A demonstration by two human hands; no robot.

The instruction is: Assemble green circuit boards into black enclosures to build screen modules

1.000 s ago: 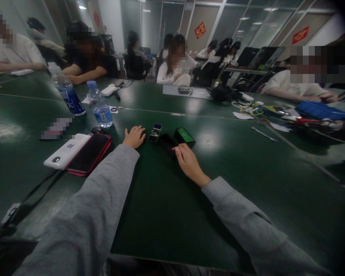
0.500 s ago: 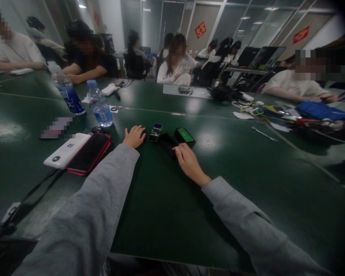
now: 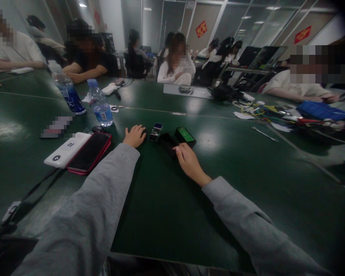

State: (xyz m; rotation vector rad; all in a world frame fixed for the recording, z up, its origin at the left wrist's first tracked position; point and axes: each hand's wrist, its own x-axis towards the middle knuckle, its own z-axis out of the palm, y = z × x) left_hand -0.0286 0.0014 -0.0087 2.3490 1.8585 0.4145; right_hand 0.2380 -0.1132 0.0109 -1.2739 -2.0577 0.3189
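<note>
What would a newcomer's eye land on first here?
Likely the bright green-topped box, just beyond the right hand, whose fingers are at an open black box. Then the red-cased phone, left of the left hand, and the blue object at far right.

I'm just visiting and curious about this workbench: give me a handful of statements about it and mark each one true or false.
1. The right hand is at the edge of an open black box. True.
2. The left hand is clenched into a fist. False: its fingers are spread on the green table.
3. The red-edged phone lies to the right of the white device. True.
4. The blue-capped bottle lies on its side. False: it stands upright.
5. The small gadget with a screen is left of the green-faced piece. True.
</note>
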